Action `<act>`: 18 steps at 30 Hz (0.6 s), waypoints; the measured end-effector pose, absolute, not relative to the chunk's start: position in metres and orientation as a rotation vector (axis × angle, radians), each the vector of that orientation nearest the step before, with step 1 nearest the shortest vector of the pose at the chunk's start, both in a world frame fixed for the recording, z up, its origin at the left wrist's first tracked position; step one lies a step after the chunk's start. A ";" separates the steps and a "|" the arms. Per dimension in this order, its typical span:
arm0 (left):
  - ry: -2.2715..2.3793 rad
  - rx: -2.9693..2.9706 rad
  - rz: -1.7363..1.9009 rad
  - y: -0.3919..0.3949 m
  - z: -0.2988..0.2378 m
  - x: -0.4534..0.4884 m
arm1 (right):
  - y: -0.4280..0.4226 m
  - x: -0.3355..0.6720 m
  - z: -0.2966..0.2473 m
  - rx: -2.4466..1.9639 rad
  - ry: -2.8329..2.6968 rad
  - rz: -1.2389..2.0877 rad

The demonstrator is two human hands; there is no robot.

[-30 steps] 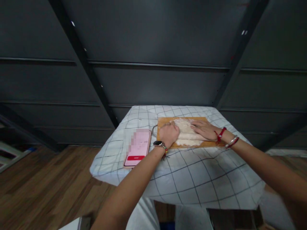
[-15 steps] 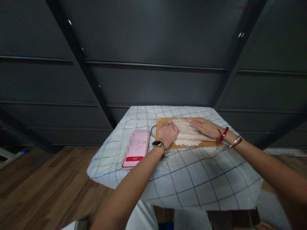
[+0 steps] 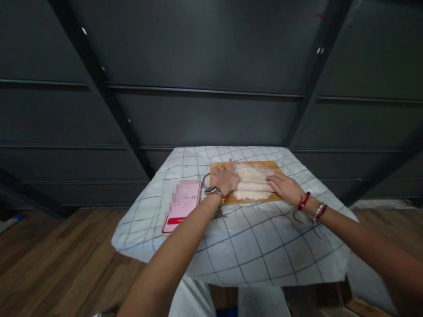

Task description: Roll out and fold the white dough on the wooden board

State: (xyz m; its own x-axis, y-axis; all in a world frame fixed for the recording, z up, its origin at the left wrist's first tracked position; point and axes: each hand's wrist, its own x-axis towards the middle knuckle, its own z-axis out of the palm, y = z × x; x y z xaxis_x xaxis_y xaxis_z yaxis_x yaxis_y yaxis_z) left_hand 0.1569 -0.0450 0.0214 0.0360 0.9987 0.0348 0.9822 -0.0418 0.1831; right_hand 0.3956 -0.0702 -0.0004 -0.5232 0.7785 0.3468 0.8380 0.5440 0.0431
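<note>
A flattened sheet of pale dough (image 3: 253, 171) lies on a wooden board (image 3: 273, 164). Across it runs a light-coloured rolling pin (image 3: 254, 187), its two ends hidden by my hands. At the pin's left end, my left hand (image 3: 226, 179) is open over the board, one finger stretched out and the others apart. From the right, my right hand (image 3: 286, 188) has its fingers bent over the other end of the pin. A watch (image 3: 213, 190) is on my left wrist, and a red string bracelet (image 3: 304, 201) on my right.
A phone (image 3: 183, 204) with a lit pink screen lies left of the board. A checked cloth (image 3: 254, 246) covers the small table. Dark metal panels (image 3: 205, 116) stand right behind it, and a wooden floor (image 3: 76, 242) shows at the left.
My left hand has gone from a fist to spread fingers. My right hand has shifted from lying flat over the dough to the pin's right end. The view has moved slightly.
</note>
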 end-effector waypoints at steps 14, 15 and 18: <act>2.184 2.193 0.296 -0.034 0.021 0.161 | -0.032 0.384 0.016 -1.527 -2.577 -0.229; 2.196 2.198 0.295 -0.033 0.021 0.161 | -0.035 0.384 0.015 -1.527 -2.585 -0.246; 2.222 2.218 0.298 -0.032 0.020 0.161 | -0.053 0.380 0.010 -1.612 -2.524 -0.367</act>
